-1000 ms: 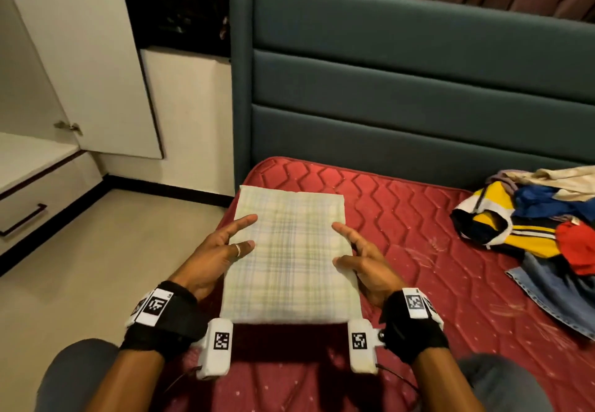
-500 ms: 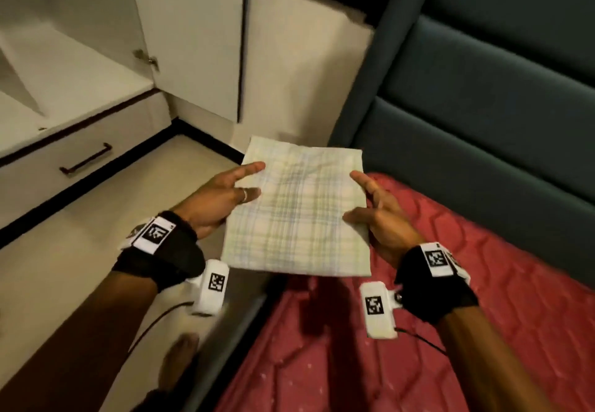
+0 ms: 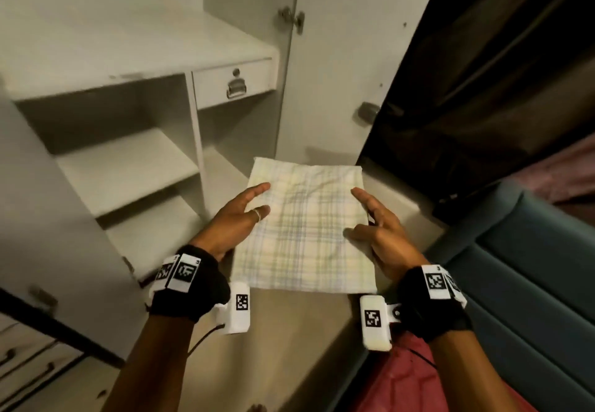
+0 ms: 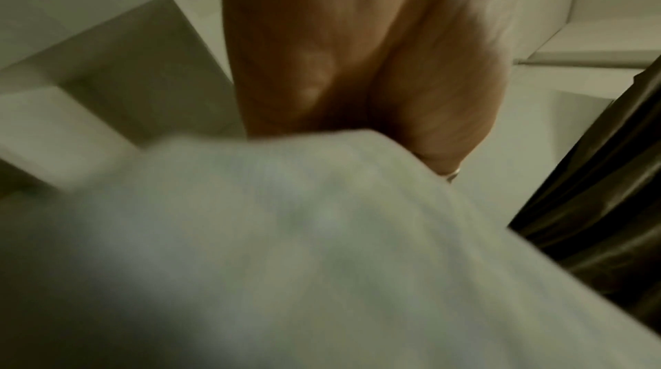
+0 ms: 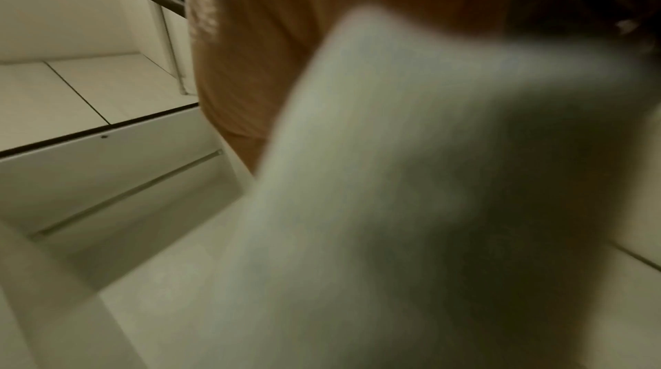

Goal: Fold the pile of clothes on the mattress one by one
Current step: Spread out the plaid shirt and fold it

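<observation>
Left hand (image 3: pixel 235 221) and right hand (image 3: pixel 384 234) are pinching the folded plaid garment's (image 3: pixel 306 228) 9 and 3 o'clock edges, likely to hold its folds flat.

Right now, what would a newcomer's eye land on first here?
The folded plaid cloth, pale and neat, is held level mid-frame between the left hand and right hand. Behind it stands an open white wardrobe with shelves and a small drawer. A strip of red mattress shows at bottom right.
</observation>
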Action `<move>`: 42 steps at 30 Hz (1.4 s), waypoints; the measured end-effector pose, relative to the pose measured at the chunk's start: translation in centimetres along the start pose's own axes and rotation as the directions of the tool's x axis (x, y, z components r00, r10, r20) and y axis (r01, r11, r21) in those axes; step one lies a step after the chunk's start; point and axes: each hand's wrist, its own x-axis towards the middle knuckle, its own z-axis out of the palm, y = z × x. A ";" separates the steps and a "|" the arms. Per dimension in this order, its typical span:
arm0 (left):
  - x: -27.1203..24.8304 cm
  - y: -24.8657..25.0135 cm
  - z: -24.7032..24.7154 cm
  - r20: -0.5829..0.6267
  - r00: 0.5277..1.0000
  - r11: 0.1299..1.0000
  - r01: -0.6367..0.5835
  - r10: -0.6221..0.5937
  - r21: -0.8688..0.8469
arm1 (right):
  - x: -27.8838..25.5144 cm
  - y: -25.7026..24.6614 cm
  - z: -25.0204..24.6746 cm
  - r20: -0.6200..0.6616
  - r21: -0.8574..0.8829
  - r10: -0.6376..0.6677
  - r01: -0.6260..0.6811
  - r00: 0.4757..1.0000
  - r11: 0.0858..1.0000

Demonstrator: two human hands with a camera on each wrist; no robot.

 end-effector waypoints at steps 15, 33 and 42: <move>7.6 11.0 -12.3 -0.267 0.947 0.967 -0.118 0.178 0.226 | 18.5 -12.9 8.3 0.251 -0.040 -0.206 0.223 0.946 0.974; 28.9 17.0 -30.6 -0.625 0.769 0.922 0.135 0.133 0.362 | 52.7 -24.2 24.1 0.597 -0.183 -0.203 0.378 0.776 0.908; 31.2 15.6 -47.0 -0.763 0.639 0.845 0.457 -0.096 0.276 | 61.1 -24.2 43.8 0.783 -0.140 -0.100 0.330 0.614 0.933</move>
